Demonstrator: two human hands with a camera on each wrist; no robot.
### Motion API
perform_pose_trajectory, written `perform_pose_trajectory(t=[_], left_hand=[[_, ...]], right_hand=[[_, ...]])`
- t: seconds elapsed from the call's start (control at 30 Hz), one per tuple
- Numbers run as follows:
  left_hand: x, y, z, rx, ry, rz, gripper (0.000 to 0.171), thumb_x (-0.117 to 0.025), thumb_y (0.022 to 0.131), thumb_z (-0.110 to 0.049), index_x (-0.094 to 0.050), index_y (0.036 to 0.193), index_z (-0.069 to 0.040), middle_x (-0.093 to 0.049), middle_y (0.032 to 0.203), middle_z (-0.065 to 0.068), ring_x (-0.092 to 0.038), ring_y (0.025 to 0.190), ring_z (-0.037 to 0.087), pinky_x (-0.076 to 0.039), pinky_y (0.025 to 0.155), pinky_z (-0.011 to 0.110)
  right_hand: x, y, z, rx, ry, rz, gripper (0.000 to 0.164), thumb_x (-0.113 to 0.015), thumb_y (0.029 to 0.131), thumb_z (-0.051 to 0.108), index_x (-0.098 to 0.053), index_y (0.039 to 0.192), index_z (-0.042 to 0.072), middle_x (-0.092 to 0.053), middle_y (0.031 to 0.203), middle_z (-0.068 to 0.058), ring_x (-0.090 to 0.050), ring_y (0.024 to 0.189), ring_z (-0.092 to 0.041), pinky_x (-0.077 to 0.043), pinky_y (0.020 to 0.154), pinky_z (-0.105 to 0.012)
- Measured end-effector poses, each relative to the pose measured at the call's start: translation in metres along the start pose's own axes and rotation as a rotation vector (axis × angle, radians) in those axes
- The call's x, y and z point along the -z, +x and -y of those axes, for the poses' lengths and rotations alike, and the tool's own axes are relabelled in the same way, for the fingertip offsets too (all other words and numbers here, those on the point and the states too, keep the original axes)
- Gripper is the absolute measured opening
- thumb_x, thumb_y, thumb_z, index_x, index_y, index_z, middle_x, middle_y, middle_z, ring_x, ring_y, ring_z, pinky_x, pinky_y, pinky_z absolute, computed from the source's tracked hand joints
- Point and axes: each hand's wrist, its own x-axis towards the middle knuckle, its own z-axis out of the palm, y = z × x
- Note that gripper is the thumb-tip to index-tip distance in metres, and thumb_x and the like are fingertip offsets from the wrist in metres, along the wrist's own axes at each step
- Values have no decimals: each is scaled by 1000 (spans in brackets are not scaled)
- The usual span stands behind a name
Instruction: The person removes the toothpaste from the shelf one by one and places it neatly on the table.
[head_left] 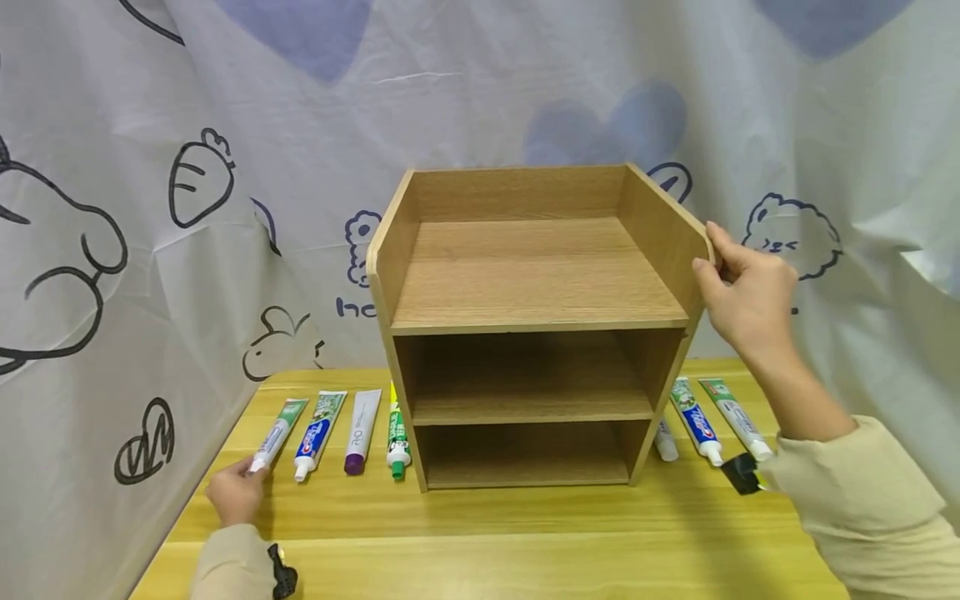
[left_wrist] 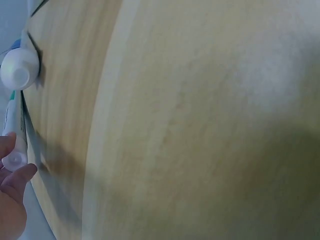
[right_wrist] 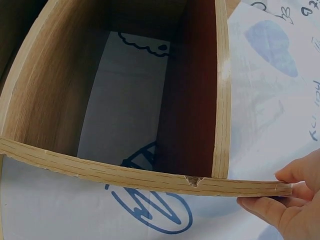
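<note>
At the left end of the table, my left hand [head_left: 236,492] pinches a green-and-white toothpaste tube [head_left: 277,435] near its white cap. In the left wrist view, thumb and fingers lie on both sides of that tube [left_wrist: 15,150]. A wooden desktop shelf [head_left: 540,275] with two lower compartments and a walled top stands in the middle. My right hand [head_left: 753,292] grips the upper front corner of its right side panel, thumb in front. In the right wrist view, the fingers of the right hand [right_wrist: 295,200] hold the end of the panel edge [right_wrist: 140,175].
Left of the shelf lie a blue-and-white tube [head_left: 321,433], a purple-capped tube [head_left: 363,429] and a green-capped tube [head_left: 397,433]. To its right are another blue-and-white tube [head_left: 696,421], a green-and-white tube [head_left: 735,417] and a partly hidden tube [head_left: 665,442]. A printed curtain [head_left: 480,83] hangs behind.
</note>
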Motion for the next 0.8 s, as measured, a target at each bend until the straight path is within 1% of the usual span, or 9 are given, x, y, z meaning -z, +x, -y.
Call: perform_pose_trajectory(t=[0.07,0.23,0.33,0.43,0.53,0.63,0.67,0.73,0.8], left_hand=[[0,-1,2,14,0,-11,32,-63,78,5,-57,106,20,-56,102,37,-52,98,53,-41,88,55],[0,-4,5,23,22,7,33,-64,78,4,-57,106,20,-57,103,36,-55,97,50,-45,85,55],[2,-6,4,2,53,40,35,-64,79,3,-56,108,21,-56,105,38,-56,97,50,-46,83,56],[5,-5,-3,-23,85,47,41,-62,82,-2,-52,113,22,-52,111,39,-52,102,52,-43,88,58],[3,-3,-18,-85,76,8,45,-61,84,-7,-50,118,20,-50,117,39,-48,108,54,-39,94,58],[-1,-4,-41,-148,11,-23,47,-61,85,-10,-49,121,18,-47,124,37,-45,115,52,-36,101,57],[-2,-5,-48,-185,-5,-28,48,-62,85,-11,-49,122,17,-47,125,37,-45,116,52,-36,101,56],[-3,-8,-64,-261,-34,-34,49,-64,84,-12,-50,123,15,-46,127,35,-44,118,51,-36,101,56],[-4,-13,-78,-360,-43,-33,50,-66,83,-13,-52,123,13,-47,128,34,-45,119,50,-37,101,56]], right_hand=[[-2,1,1,11,0,-5,40,-56,87,3,-53,127,3,-55,121,-24,-60,102,-40,-33,61,6],[-5,2,2,23,0,-6,40,-57,87,3,-54,127,4,-56,120,-23,-61,102,-39,-36,63,5],[-5,2,1,13,11,16,41,-57,87,5,-53,129,6,-55,123,-22,-59,105,-38,-43,70,-4],[-5,2,-1,23,30,31,43,-58,88,6,-51,130,6,-53,126,-22,-58,108,-38,-46,75,-13],[-4,0,-6,78,53,5,45,-58,87,4,-50,131,5,-53,127,-21,-58,106,-40,-45,75,-10],[-3,-5,-12,157,69,-61,45,-59,86,3,-50,130,3,-52,128,-19,-58,106,-40,-43,76,-6],[-3,-7,-14,187,65,-88,45,-59,87,4,-49,131,3,-52,128,-18,-57,107,-41,-43,78,-5],[-3,-12,-19,250,52,-152,44,-60,86,6,-50,129,1,-52,128,-19,-56,110,-40,-48,85,-15],[-5,-17,-25,320,38,-220,44,-61,85,8,-52,127,-1,-53,127,-21,-54,113,-41,-47,94,-27]])
